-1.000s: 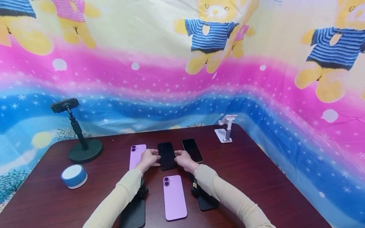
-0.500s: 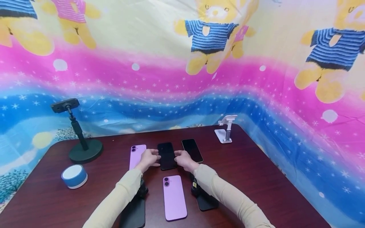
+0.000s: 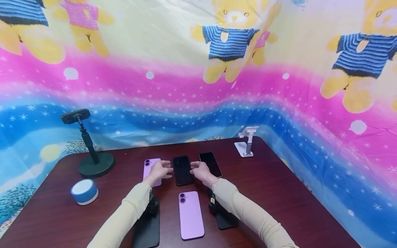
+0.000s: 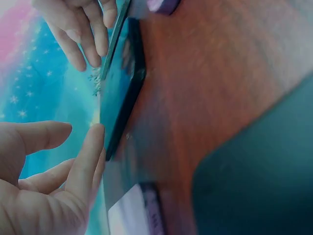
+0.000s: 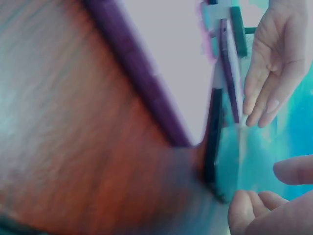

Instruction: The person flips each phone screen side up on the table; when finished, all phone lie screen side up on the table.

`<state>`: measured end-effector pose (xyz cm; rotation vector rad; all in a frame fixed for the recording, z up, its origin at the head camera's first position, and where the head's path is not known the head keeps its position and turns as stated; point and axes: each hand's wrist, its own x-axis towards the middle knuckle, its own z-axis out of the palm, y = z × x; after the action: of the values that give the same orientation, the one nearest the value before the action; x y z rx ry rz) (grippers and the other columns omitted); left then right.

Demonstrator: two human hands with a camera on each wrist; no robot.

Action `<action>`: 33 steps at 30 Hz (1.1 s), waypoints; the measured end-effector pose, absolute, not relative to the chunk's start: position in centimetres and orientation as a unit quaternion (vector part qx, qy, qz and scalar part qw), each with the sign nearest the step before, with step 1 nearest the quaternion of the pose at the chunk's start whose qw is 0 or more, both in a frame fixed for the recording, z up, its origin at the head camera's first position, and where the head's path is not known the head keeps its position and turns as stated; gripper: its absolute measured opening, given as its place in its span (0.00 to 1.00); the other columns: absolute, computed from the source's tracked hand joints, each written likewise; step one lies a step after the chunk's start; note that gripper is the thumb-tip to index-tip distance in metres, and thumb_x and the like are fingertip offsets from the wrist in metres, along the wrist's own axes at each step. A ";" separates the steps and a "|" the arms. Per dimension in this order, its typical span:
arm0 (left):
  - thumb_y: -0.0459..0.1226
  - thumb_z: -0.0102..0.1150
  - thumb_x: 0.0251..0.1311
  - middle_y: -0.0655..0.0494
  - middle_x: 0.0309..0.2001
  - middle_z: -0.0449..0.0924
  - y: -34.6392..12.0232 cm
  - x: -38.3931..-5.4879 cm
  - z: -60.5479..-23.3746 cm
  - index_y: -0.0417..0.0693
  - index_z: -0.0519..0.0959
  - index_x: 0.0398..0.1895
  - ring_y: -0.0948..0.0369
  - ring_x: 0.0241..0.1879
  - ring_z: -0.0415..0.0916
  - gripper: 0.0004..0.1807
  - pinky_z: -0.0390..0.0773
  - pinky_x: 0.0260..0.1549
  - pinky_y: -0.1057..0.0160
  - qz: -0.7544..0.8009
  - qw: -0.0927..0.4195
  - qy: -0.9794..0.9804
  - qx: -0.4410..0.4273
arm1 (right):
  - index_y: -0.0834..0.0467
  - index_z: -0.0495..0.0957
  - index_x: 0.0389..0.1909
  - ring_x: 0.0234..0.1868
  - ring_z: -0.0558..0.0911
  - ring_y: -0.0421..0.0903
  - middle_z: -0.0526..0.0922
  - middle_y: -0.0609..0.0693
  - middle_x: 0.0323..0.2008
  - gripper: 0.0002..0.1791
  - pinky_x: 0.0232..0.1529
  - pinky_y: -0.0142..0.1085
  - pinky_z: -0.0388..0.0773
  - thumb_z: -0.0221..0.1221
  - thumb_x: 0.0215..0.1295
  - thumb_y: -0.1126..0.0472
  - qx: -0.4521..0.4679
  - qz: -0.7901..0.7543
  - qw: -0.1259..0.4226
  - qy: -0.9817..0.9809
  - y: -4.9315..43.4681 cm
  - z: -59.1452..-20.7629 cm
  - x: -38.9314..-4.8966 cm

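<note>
A black phone [image 3: 183,170] lies flat, dark side up, between the two hands. My left hand [image 3: 159,171] hovers just off its left edge, above a purple phone [image 3: 148,168]; in the left wrist view its fingers [image 4: 84,164] are extended and hold nothing. At the right edge is my right hand [image 3: 202,172], fingers loosely bent and thumb apart in the right wrist view; whether they touch the phone I cannot tell. Another dark-screened phone [image 3: 211,164] lies beside that hand. Nearer me lies a second purple phone [image 3: 191,216], camera side up.
Two dark phones, one at the front left [image 3: 146,229] and one at the front right [image 3: 225,219], lie partly under the forearms. A black-green stand [image 3: 97,165] and a blue-and-white round object [image 3: 84,193] stand left. A white phone stand [image 3: 245,148] is at the back right.
My left hand has drawn slightly left, away from the black phone's edge, and its fingers have straightened. The right hand stays nearly in place. The head view has shifted slightly.
</note>
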<state>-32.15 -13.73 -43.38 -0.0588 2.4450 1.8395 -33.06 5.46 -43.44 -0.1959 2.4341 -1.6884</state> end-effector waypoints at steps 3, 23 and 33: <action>0.24 0.52 0.62 0.25 0.61 0.67 -14.4 -32.3 -42.9 0.23 0.64 0.63 0.39 0.54 0.75 0.25 0.83 0.41 0.54 0.587 0.029 0.809 -0.009 | 0.71 0.72 0.57 0.52 0.81 0.57 0.79 0.66 0.51 0.21 0.50 0.44 0.80 0.53 0.63 0.72 -0.070 -0.592 0.095 0.797 4.6 -43.0 -32.7; 0.34 0.57 0.56 0.32 0.51 0.78 -21.1 -32.2 -43.6 0.26 0.76 0.52 0.40 0.52 0.75 0.22 0.75 0.52 0.47 0.373 -0.094 0.922 -0.048 | 0.75 0.65 0.57 0.52 0.81 0.61 0.80 0.68 0.48 0.22 0.54 0.47 0.78 0.51 0.63 0.71 -0.069 -0.637 0.293 0.709 -2.1 -43.9 -29.1; 0.32 0.49 0.58 0.31 0.52 0.77 -23.9 -32.7 -43.4 0.26 0.74 0.52 0.38 0.54 0.72 0.21 0.72 0.55 0.44 0.374 -0.067 0.923 -0.055 | 0.69 0.59 0.60 0.51 0.82 0.59 0.77 0.59 0.39 0.25 0.53 0.53 0.78 0.52 0.63 0.70 -0.035 -0.656 0.324 0.680 -4.0 -43.7 -29.1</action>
<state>-32.69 -23.86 -43.39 -0.1804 3.0316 1.2287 -29.13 -4.01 -43.67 -0.0928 1.7844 -1.7219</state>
